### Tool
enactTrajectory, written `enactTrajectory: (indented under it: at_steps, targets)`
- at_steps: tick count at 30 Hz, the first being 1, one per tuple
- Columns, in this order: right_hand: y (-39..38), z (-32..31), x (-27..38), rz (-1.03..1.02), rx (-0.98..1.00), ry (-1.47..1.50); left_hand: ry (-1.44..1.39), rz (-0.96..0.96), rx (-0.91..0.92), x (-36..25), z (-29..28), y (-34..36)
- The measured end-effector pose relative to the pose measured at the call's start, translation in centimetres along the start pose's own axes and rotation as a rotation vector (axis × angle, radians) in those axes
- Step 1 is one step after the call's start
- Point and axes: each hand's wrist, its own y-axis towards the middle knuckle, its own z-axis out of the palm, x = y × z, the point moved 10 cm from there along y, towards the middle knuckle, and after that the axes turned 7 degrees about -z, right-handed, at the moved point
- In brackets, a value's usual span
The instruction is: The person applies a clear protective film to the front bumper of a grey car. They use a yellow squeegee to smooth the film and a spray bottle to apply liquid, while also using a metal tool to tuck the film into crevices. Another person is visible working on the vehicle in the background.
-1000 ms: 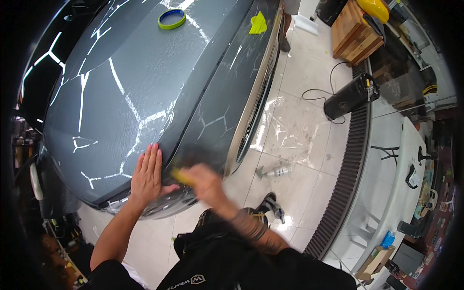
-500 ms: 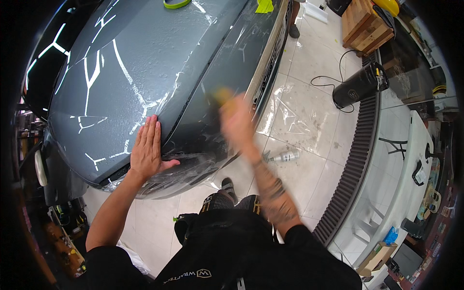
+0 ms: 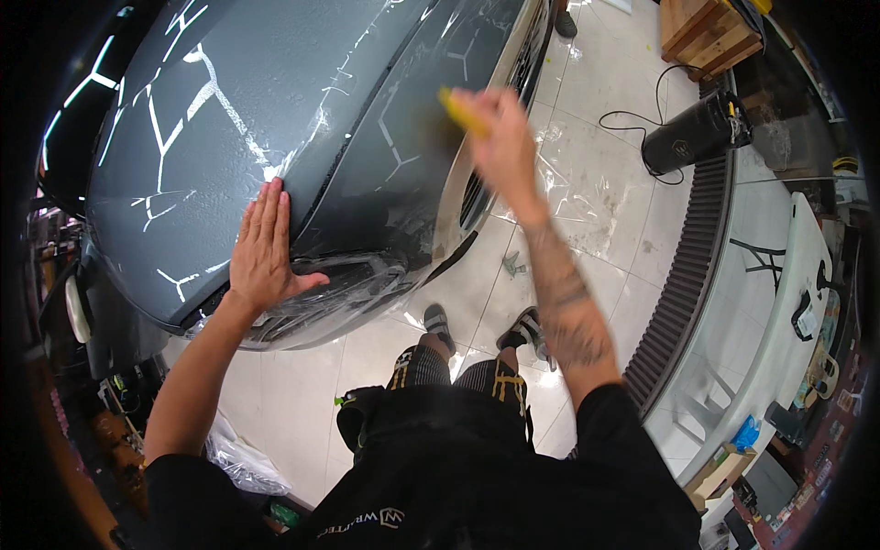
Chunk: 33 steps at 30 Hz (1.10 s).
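Observation:
A dark grey car hood [image 3: 247, 55] fills the upper left, its surface wet and wrinkled under clear film. My left hand [image 3: 264, 252] lies flat near the hood seam, fingers together and stretched out, thumb spread sideways. Beside it, loose clear film [image 3: 312, 330] drapes around the headlight [image 3: 344, 275]. In my right hand [image 3: 506, 147] is a yellow squeegee [image 3: 463, 112], slightly smeared by motion, over the front panel [image 3: 403, 137] close to the grille. Whether its edge touches the panel I cannot tell.
A spray bottle [image 3: 514, 264] lies on the tiled floor [image 3: 467, 284], partly hidden by my right forearm. To the right stand a black cylinder [image 3: 692, 137] with a hose, a wooden crate [image 3: 701, 41], a dark floor grate [image 3: 683, 266] and a white table [image 3: 779, 339]. Crumpled plastic [image 3: 243, 458] is at lower left.
My right hand has moved up and to the right with the squeegee. The left hand stays flat on the hood. The view has shifted, and the green tape ring has left it.

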Motion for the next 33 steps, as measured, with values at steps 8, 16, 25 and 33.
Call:
enactTrajectory:
  at_steps: [8, 16, 25, 33]
  targets:
    - [-35.4, 14.1, 12.9, 0.344, 0.757, 0.257, 0.022, 0.042, 0.008, -0.9, 1.7, -0.5]
    - [-7.1, 2.2, 0.9, -0.142, 0.016, -0.101, 0.051, 0.071, -0.080, -1.9, 2.4, -0.3]
    - [-14.5, 2.6, 2.4, -0.188, -0.107, -0.364, 0.079, 0.218, -0.220, -7.3, 3.0, -1.9]
    - [-28.3, 0.4, 1.4, 0.535, -0.356, 0.108, 0.131, 0.206, -0.238, -6.7, 2.1, -5.4]
